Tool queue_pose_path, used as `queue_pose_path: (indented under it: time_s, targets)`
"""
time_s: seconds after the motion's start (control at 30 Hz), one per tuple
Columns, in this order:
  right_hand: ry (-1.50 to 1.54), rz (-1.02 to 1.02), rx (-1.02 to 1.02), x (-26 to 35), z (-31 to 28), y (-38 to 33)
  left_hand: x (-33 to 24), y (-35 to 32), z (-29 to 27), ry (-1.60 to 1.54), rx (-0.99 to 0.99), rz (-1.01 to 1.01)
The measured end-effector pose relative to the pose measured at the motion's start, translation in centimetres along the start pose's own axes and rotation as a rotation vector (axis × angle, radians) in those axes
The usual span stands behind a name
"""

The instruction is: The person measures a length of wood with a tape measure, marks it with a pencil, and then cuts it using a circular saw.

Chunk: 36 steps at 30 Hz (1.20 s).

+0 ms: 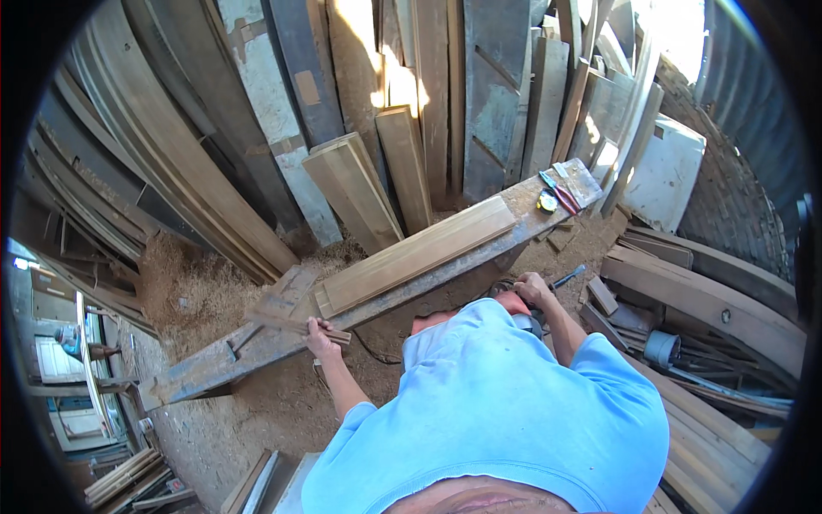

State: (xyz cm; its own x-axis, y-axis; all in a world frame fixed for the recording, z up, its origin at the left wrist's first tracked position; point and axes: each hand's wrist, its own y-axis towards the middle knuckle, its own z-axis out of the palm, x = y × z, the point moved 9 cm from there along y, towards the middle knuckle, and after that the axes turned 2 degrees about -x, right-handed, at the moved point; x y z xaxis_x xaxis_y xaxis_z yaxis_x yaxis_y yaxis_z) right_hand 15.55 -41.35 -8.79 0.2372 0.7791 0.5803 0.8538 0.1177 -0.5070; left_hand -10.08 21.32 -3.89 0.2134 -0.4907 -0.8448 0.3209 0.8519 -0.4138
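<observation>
Left hand (318,336) fingers clamp a thin wood strip (295,325) on the desk (257,347); at three o'clock, right hand (533,289) grips a dark tool (567,277).

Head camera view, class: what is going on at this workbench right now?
A person in a light blue shirt leans over a long wooden workbench in a timber yard. The left hand grips a small strip of wood at the bench edge. The right hand is lower, beside the bench, on a tool that is mostly hidden. A stack of pale planks lies on the bench, with pliers and a tape measure at its far end.
</observation>
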Motion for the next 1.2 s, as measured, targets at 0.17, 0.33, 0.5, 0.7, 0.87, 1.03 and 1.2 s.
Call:
queue_pose_path:
  time_s: [0.17,0.33,0.5,0.7,0.87,1.03,1.2]
  targets:
    - [-0.066,0.019,0.106,-0.1,3.8,-0.8,-1.8,-7.4,12.2,0.62,0.312,0.125]
    - [-0.068,0.006,0.099,-0.9,5.6,-1.8,3.7,-14.4,18.2,1.269,0.671,0.516]
    - [-0.06,0.091,0.073,-2.6,6.9,-3.6,10.2,-19.4,19.6,1.481,1.112,0.456]
    - [0.049,0.188,0.049,-7.3,8.4,-6.0,15.3,-22.0,20.4,1.512,1.432,0.5]
    - [0.577,0.369,0.102,-4.3,9.9,-8.3,17.3,-21.7,20.0,1.541,1.559,0.508]
    - [1.178,0.333,0.311,6.6,10.9,-6.5,19.8,-21.2,18.8,1.526,1.558,0.482]
    - [1.129,0.461,0.118,4.2,14.6,-1.3,22.1,-22.4,19.5,1.547,1.646,0.581]
